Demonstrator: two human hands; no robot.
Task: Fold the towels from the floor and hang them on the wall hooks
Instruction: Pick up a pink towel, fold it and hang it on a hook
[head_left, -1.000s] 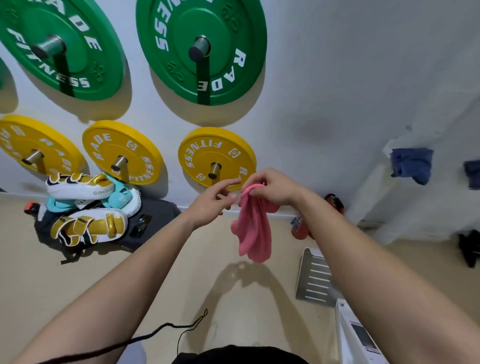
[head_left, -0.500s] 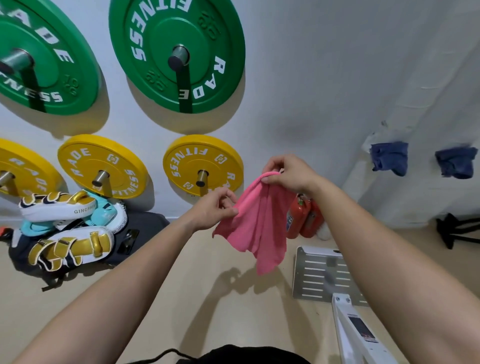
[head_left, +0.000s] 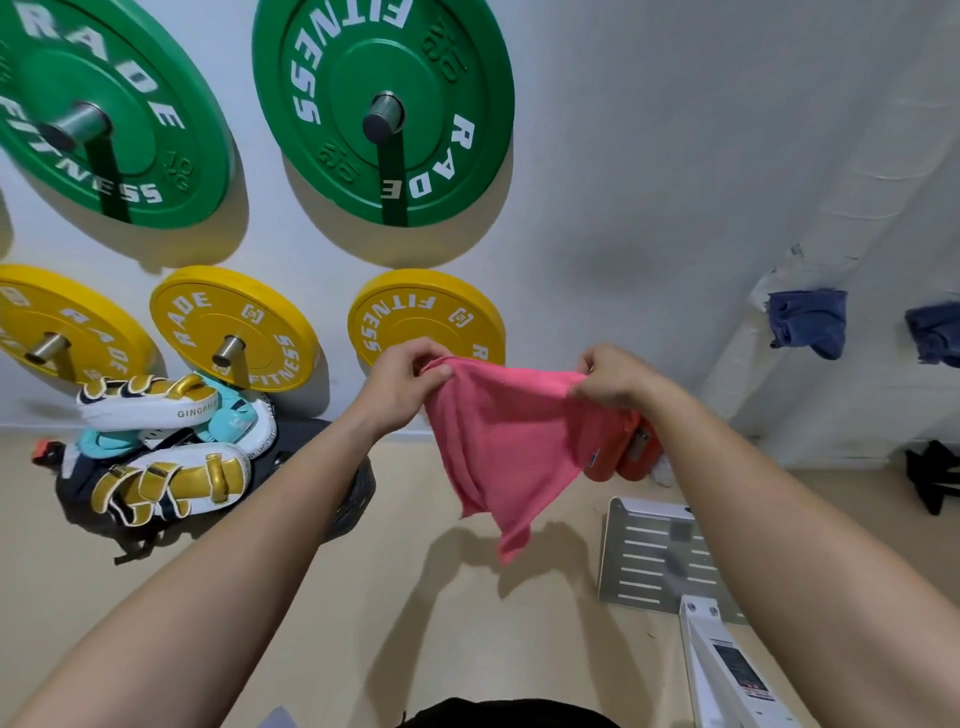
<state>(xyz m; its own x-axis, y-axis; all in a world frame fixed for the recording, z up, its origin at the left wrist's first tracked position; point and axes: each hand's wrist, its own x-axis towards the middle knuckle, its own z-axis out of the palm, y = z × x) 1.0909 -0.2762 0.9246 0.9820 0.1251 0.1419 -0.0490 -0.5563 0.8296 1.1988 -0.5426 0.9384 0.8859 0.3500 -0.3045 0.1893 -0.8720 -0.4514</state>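
Fingers (head_left: 439, 372) of left hand (head_left: 402, 387) and right hand (head_left: 610, 376): pinched on top corners of pink towel (head_left: 511, 447). Towel: mid-air before the wall, stretched between hands, apparently to square it for folding. Blue towels (head_left: 808, 322): already hanging at right.

Centre: towel (head_left: 511, 441) held between left hand (head_left: 402, 384) at its 9 o'clock and right hand (head_left: 608, 376) at its 3 o'clock; on the wall (head_left: 649, 156) behind, weight plates (head_left: 384, 111) at 10 to 12 o'clock and hung towels (head_left: 808, 322) at 3 o'clock; on the floor (head_left: 415, 597), pads (head_left: 166, 457) at 9 o'clock and slotted plate (head_left: 644, 561) at 5 o'clock.
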